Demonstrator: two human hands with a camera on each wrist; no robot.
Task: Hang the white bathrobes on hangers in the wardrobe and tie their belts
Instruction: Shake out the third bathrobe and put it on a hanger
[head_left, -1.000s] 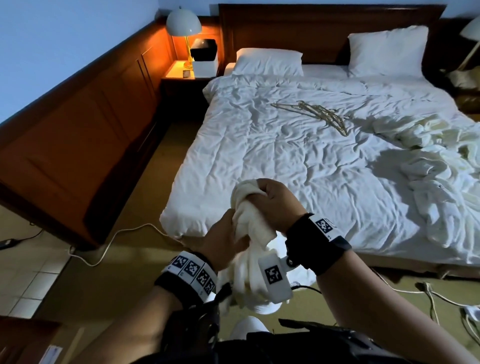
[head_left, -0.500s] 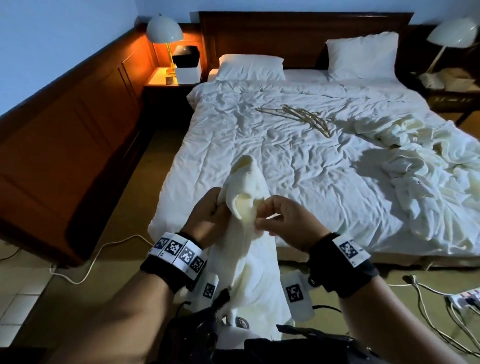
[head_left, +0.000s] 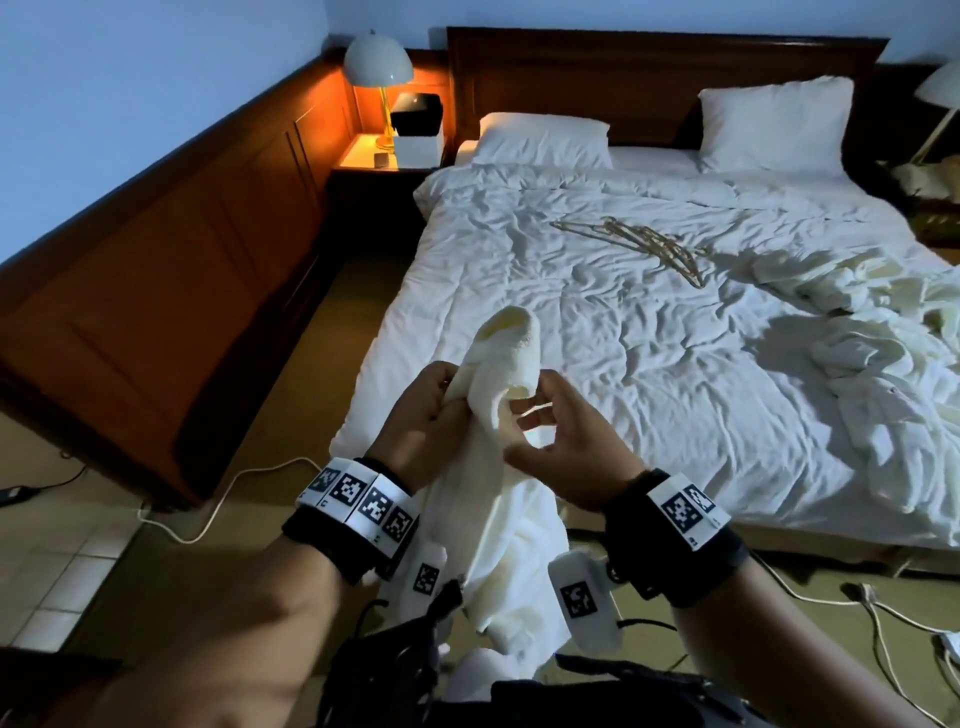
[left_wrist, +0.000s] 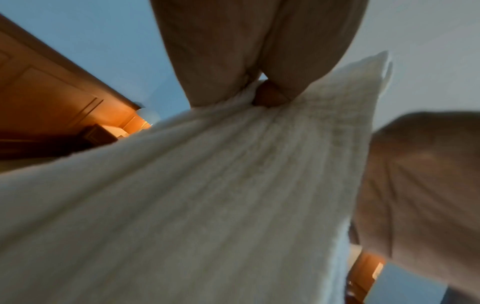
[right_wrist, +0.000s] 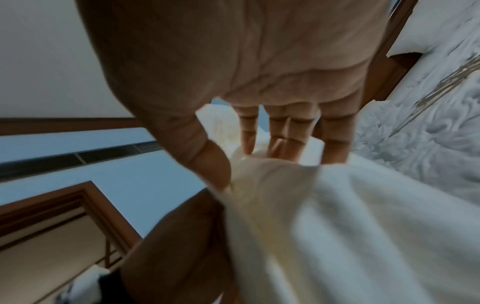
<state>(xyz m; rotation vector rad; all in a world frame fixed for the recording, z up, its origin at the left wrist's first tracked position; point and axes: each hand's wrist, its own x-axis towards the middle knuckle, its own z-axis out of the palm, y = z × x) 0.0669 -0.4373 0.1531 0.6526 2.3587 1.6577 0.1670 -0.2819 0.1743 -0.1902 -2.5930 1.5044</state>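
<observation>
The left hand (head_left: 423, 415) has its grip curled tight round a bunched white bathrobe (head_left: 498, 467) in the lower centre of the head view — the cloth's rolled end stands up above the fist and the rest hangs down between the wrists. The right hand (head_left: 563, 447) pinches the same bathrobe just beside it, thumb against the fabric and fingers (right_wrist: 335, 139) reaching behind the fold in the right wrist view. Beyond the hands lies the bed (head_left: 597, 332) with its rumpled white cover. A bundle of hangers (head_left: 649, 247) rests on it in the upper middle of the frame, and more crumpled robes (head_left: 878, 364) lie heaped at the right edge. A lit lamp (head_left: 378, 78) glows at the upper left, on the nightstand (head_left: 363, 163).
</observation>
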